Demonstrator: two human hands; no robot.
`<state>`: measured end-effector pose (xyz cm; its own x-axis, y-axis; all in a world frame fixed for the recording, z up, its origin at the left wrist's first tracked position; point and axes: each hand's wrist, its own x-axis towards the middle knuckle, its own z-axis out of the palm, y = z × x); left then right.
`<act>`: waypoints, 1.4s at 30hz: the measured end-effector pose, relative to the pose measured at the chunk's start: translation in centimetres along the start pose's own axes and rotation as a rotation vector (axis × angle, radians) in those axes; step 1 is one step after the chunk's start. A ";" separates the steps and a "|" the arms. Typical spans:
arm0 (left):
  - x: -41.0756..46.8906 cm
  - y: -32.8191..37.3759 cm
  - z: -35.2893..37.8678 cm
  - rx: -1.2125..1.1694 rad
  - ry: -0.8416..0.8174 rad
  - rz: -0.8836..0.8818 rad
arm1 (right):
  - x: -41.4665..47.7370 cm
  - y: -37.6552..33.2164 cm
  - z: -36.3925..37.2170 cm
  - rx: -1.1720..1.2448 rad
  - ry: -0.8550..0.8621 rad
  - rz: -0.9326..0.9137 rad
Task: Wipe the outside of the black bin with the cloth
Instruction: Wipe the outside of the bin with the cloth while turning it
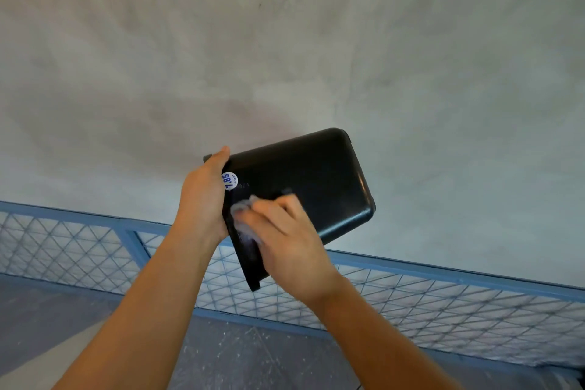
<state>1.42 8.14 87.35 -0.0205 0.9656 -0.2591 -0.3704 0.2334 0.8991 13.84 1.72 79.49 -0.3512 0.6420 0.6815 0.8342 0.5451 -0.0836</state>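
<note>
Plainly the bin [313, 174] is off the ground, held in the air in front of a grey wall [285, 41]. It lies tilted, its closed base pointing up and to the right and its rim down and to the left. The left grip [202, 199] is clamped on the bin's rim end, with the palm against the side and the thumb reaching up to the top corner. A round white sticker [230, 181] with blue print sits on the bin just beside that thumb.

The right grip [285, 241] is on the bin's near face, close to the rim and just right of the left grip. Its fingers are bent over a pale cloth [242, 207] and press it against the black surface. The cloth shows only as a small bunch past the fingertips, and both it and the fingers are blurred.

Below the bin a blue railing [411, 266] with wire mesh runs across the view, and a grey floor [221, 358] lies beneath it.
</note>
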 end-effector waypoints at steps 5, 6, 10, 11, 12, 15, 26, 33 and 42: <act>-1.2 0.8 1.2 -0.060 -0.010 0.005 | 2.1 -0.7 -2.9 0.045 0.266 0.013; -1.3 1.2 1.4 -0.057 0.019 0.031 | 1.1 -0.8 -2.9 0.038 0.234 -0.016; -1.8 2.2 1.6 -0.062 0.064 0.073 | -2.9 -1.3 -2.7 0.082 0.264 -0.004; -2.0 2.1 1.6 -0.068 0.065 0.070 | -3.0 -1.4 -3.2 0.076 0.283 -0.014; -2.1 2.2 1.5 -0.073 0.066 0.064 | -2.9 -1.2 -3.8 0.045 0.303 -0.035; -2.8 2.3 1.3 -0.074 0.060 0.055 | -2.9 1.6 -5.6 -0.032 0.393 -0.016; -6.4 0.7 3.6 -0.080 0.108 0.094 | -2.8 1.8 -7.7 -0.100 0.193 0.109; -8.1 0.4 2.6 -0.023 0.140 0.108 | -4.9 4.3 -8.3 -0.038 0.213 0.164; -9.3 -0.7 4.2 -0.024 0.138 0.100 | -4.5 0.5 -7.4 0.041 0.129 0.030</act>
<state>5.75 -0.52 90.63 -0.1854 0.9585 -0.2165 -0.3825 0.1326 0.9144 19.00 -4.92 81.79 -0.2669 0.5849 0.7659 0.8242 0.5504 -0.1331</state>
